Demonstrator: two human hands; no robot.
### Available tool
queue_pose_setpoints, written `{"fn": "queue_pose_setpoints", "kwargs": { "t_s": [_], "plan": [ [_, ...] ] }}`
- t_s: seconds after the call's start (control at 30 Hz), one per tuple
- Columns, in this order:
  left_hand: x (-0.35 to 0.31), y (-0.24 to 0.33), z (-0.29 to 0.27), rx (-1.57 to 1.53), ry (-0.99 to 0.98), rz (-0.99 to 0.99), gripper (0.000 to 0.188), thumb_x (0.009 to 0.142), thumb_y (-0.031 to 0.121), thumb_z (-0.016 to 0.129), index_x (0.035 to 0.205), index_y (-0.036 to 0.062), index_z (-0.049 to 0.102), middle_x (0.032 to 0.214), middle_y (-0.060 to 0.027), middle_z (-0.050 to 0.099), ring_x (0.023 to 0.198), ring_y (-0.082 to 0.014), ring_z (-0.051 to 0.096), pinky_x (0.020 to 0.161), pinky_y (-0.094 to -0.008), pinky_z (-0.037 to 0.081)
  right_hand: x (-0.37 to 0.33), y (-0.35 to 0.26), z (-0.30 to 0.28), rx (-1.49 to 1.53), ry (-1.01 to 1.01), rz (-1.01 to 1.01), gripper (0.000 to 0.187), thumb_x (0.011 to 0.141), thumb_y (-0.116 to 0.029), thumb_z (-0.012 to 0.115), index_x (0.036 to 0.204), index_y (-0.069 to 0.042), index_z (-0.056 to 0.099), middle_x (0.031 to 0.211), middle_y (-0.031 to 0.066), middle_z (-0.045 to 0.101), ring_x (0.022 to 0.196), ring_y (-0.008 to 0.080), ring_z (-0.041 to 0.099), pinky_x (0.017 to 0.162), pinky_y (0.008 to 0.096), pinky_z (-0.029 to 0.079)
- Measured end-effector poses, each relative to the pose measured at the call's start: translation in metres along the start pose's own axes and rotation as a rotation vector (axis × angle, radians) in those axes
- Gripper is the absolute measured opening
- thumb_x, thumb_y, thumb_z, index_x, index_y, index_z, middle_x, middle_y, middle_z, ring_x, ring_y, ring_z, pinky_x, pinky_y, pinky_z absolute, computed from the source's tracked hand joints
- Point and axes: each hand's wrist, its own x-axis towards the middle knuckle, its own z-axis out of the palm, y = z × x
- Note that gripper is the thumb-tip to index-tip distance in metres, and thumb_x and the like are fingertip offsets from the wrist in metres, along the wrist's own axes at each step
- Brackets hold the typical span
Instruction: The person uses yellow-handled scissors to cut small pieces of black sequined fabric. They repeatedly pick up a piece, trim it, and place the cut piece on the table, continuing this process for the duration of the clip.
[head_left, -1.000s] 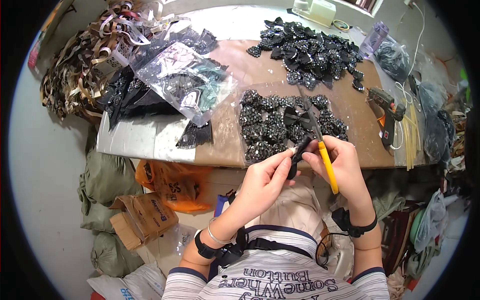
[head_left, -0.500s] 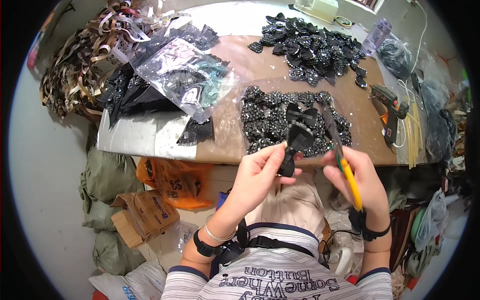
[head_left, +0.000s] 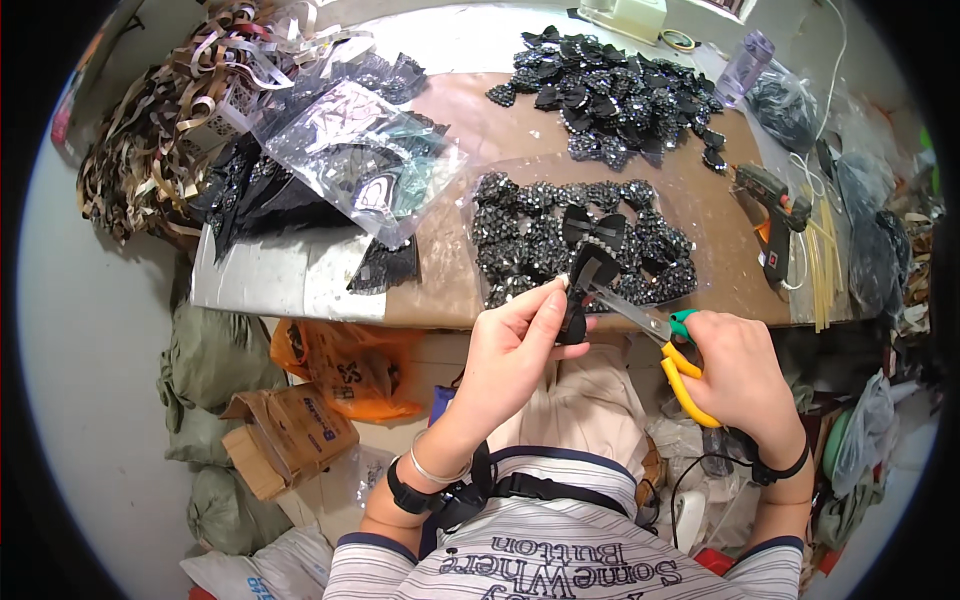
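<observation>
Pinched in my left hand (head_left: 515, 350) is a black bow (head_left: 592, 272), held up over the table's near edge. My right hand (head_left: 742, 368) is closed round scissors (head_left: 684, 384) with yellow and green handles. Their blades point left, and the tips reach the bow's right side; whether they touch it I cannot tell. Just beyond lie several sequined black bows (head_left: 508, 238) in rows on a clear plastic sheet. One plain black bow (head_left: 597, 231) rests on top of them.
A heap of sequined bows (head_left: 610, 100) covers the far table. A glue gun (head_left: 772, 215) and glue sticks (head_left: 824, 262) lie at right, near a purple bottle (head_left: 745, 68). At left are a clear plastic bag (head_left: 365, 150) and a pile of ribbons (head_left: 160, 130). A cardboard box (head_left: 295, 440) stands below.
The scissors have swung from steep and upward to slanting left, their blades now at the bow. My right hand has moved slightly right and down; my left hand still holds the bow.
</observation>
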Motion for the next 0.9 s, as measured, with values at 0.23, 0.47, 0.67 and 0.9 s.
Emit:
{"fn": "queue_pose_setpoints", "kwargs": {
  "t_s": [0.23,0.47,0.67,0.9],
  "plan": [
    [0.002,0.003,-0.001,-0.097,-0.046,-0.095,0.035,0.101,0.023,0.047,0.123,-0.0033,0.057,0.105,-0.014,0.067,0.089,-0.0229,0.069,0.069,-0.0306,0.061,0.003,0.006,-0.003,0.006,0.021,-0.076,0.023,0.077,-0.021,0.069,0.084,-0.003,0.056,0.073,0.0129,0.06,0.069,0.0329,0.061,0.058,0.0422,0.045],
    [0.007,0.015,-0.002,-0.099,-0.167,-0.164,0.038,0.101,0.025,0.047,0.12,-0.0064,0.057,0.106,-0.018,0.067,0.089,-0.0259,0.07,0.067,-0.0292,0.061,0.004,0.012,-0.003,-0.014,-0.003,-0.122,0.024,0.077,-0.021,0.069,0.082,-0.003,0.054,0.072,0.0131,0.06,0.068,0.0334,0.06,0.058,0.0427,0.044],
    [0.014,0.031,0.003,-0.146,-0.201,-0.223,0.04,0.101,0.024,0.046,0.118,-0.0096,0.056,0.107,-0.0209,0.066,0.089,-0.0271,0.07,0.067,-0.0285,0.062,0.004,0.02,0.0,0.105,-0.008,-0.104,0.024,0.077,-0.021,0.069,0.081,-0.003,0.054,0.067,0.014,0.058,0.063,0.0358,0.058,0.056,0.0435,0.043],
    [0.023,0.028,0.001,-0.131,-0.261,-0.247,0.039,0.101,0.026,0.046,0.122,-0.0051,0.057,0.108,-0.0157,0.067,0.089,-0.0229,0.07,0.069,-0.0274,0.06,0.003,0.028,0.011,0.292,0.012,-0.068,0.023,0.075,-0.016,0.072,0.074,-0.001,0.054,0.061,0.0164,0.055,0.056,0.0356,0.055,0.05,0.0406,0.041]
  ]
}}
